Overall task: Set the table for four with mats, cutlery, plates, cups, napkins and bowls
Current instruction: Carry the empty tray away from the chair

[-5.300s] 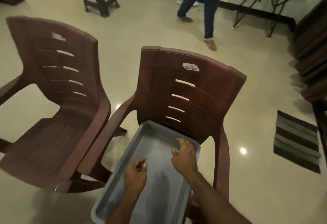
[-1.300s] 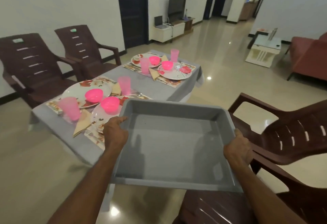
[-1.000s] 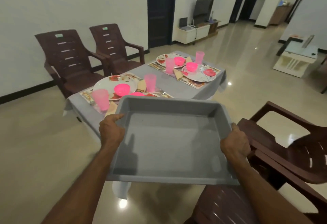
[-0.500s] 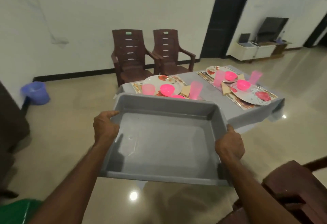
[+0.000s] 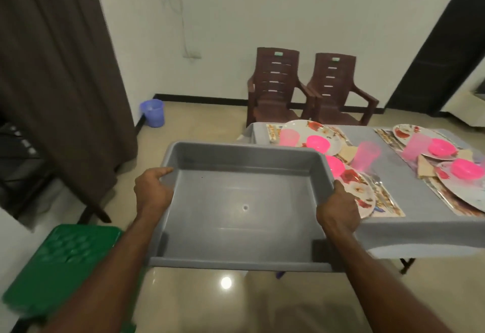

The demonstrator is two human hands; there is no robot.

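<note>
I carry an empty grey plastic tray (image 5: 244, 201) in front of me. My left hand (image 5: 152, 190) grips its left rim and my right hand (image 5: 338, 208) grips its right rim. To the right stands the table (image 5: 409, 230) with a grey cloth. On it lie floral plates (image 5: 359, 193), pink bowls (image 5: 318, 142), pink cups (image 5: 288, 137), patterned mats (image 5: 388, 201), folded napkins (image 5: 347, 152) and a spoon (image 5: 376, 179). The tray's far right corner hides part of one bowl.
Two brown plastic chairs (image 5: 275, 88) stand against the white wall behind the table. A purple bucket (image 5: 152, 112) sits on the floor by a brown curtain (image 5: 57, 70). A green stool (image 5: 63, 261) is at my lower left. Glossy tile floor lies below.
The view has swung left while I carry the tray. The table has slid to the right of the frame, and the curtain and green stool have come into view.
</note>
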